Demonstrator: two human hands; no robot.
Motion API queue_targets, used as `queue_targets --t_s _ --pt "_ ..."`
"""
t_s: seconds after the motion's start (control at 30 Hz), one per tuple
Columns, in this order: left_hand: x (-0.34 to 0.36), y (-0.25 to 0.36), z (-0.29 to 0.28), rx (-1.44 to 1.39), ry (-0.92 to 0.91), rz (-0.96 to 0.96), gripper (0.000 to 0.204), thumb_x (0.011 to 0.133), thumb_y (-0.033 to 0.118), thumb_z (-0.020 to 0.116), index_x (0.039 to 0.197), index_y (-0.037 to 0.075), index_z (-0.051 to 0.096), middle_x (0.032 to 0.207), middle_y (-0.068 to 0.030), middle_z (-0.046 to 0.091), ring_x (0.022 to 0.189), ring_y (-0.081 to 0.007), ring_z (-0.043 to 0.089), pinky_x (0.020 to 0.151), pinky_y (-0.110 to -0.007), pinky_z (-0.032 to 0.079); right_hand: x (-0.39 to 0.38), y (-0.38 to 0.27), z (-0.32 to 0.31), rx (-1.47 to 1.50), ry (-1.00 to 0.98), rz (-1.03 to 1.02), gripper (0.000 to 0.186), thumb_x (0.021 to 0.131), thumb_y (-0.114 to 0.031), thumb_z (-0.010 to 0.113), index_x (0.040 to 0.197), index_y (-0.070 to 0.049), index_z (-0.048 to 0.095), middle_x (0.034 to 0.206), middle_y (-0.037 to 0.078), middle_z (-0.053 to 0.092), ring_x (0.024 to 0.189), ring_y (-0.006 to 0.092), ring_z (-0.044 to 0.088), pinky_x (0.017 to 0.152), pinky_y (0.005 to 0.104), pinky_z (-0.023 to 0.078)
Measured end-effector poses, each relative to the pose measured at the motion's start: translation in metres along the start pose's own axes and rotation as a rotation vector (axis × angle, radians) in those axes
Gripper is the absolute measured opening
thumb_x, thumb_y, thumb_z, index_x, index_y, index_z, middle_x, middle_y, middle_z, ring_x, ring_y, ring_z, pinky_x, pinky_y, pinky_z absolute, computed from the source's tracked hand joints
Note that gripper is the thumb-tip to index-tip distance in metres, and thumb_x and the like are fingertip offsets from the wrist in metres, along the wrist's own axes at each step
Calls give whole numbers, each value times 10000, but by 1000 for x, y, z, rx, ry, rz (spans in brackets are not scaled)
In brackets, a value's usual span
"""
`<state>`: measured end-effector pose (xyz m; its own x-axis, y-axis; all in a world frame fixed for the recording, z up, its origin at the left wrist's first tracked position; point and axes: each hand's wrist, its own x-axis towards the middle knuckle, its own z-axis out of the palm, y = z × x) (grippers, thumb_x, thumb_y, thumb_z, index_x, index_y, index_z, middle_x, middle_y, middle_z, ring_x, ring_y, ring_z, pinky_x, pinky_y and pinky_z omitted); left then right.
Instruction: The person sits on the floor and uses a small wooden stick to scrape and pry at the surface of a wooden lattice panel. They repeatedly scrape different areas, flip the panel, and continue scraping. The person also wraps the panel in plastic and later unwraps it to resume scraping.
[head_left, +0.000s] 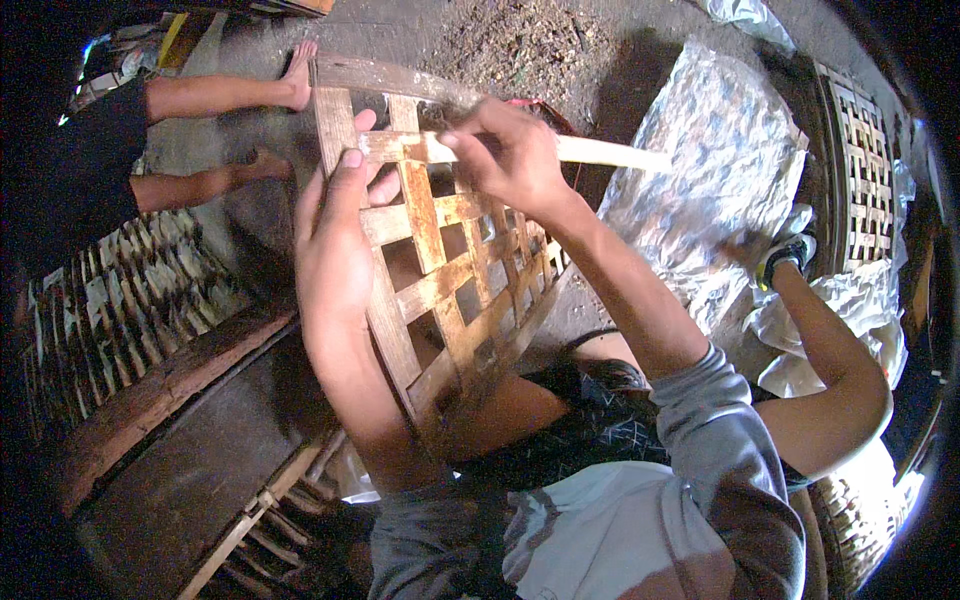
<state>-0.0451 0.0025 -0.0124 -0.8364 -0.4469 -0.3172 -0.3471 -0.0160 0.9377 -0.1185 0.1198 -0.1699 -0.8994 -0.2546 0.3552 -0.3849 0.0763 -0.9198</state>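
Note:
A woven wooden lattice panel [432,362] stands tilted above my lap, with brown stains on its slats and a weathered top rail. My left hand [335,255] is closed on its left edge, thumb on the near side and fingertips showing behind. My right hand [510,160] is pinched on a pale wooden strip [610,153] at the upper part of the lattice. The strip lies across the top openings near my left thumb and sticks out to the right, beyond the panel.
Another person's bare legs [215,98] are at the upper left, beside stacked slatted pieces [130,285]. A wooden beam [170,390] runs at the left. A crumpled plastic sheet [690,120], a second lattice panel [860,165] and a pile of scraps [500,45] lie on the floor.

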Motion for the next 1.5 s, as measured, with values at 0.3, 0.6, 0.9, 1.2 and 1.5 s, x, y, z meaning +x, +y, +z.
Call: queue_targets --t_s 0.3,0.6,0.9,1.2,1.5 --pt "-2 3 4 -61 33 2 400 1067 218 490 1415 28 543 1274 -150 623 1126 -208 608 987 -329 497 21 -31 11 114 50 -101 192 900 -191 749 823 -31 677 713 98 648 638 209 640 598 337 491" --pt "-3 5 8 -5 29 13 419 1065 240 492 1418 19 530 1285 -167 610 1169 -266 599 1000 -350 497 14 0 8 120 48 -59 227 917 -233 747 834 -31 685 742 71 666 673 167 633 606 333 484" --pt "1 -3 4 -112 17 -2 409 1064 224 489 1409 9 532 1234 -151 637 1068 -189 608 918 -323 513 -8 24 -3 44 -9 41 191 897 -268 708 837 -88 693 805 117 686 738 329 684 671 421 532" --pt "6 -5 -10 115 -46 54 542 1029 324 517 1480 27 465 1313 -191 617 1099 -199 612 966 -308 482 -3 3 -1 18 -62 -120 172 890 -221 746 866 -59 695 792 115 675 716 297 687 639 390 521" --pt "9 -12 -11 -63 -83 -8 535 1040 309 503 1492 30 440 1401 -207 539 1230 -272 553 1047 -377 456 19 -1 -54 -400 4 217 336 988 -407 602 985 -77 666 912 205 703 847 421 686 732 504 533"
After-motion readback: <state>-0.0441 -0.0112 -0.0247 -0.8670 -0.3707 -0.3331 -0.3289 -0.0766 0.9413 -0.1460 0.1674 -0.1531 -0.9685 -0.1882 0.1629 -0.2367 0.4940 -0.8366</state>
